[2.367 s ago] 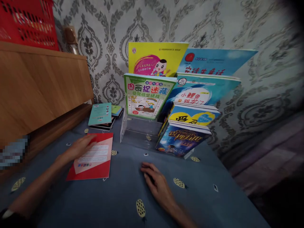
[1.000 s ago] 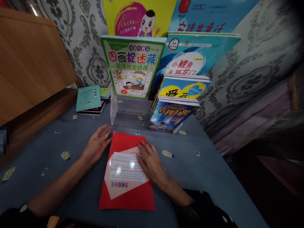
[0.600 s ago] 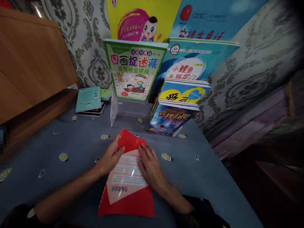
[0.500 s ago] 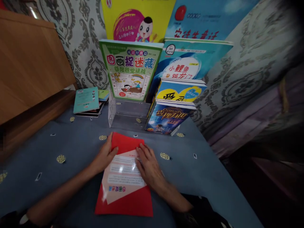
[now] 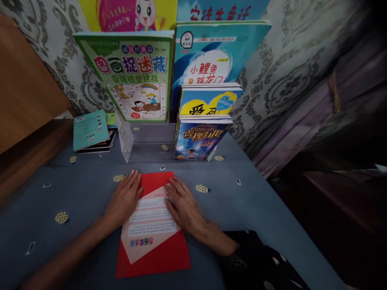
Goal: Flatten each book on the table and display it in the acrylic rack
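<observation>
A thin red booklet (image 5: 152,241) with a pale text panel lies flat on the blue patterned tablecloth (image 5: 72,201) right before me. My left hand (image 5: 123,198) rests flat on its left edge, fingers stretched out. On the right side of the booklet lies my right hand (image 5: 183,206), its fingers also flat and pointing to the far end. Just beyond the booklet stands a clear acrylic book stand (image 5: 127,141), its front left slot holding nothing.
The stand carries a green puzzle book (image 5: 133,76), a teal book (image 5: 211,52), a yellow-and-blue book (image 5: 208,100) and a dark starry book (image 5: 196,139). A small pile of books (image 5: 90,131) lies at the left. A wooden cabinet (image 5: 24,100) rises at the left.
The red booklet was slid from the left to the spot in front of me. My left hand briefly lifted its far left corner, and both hands now press it flat.
</observation>
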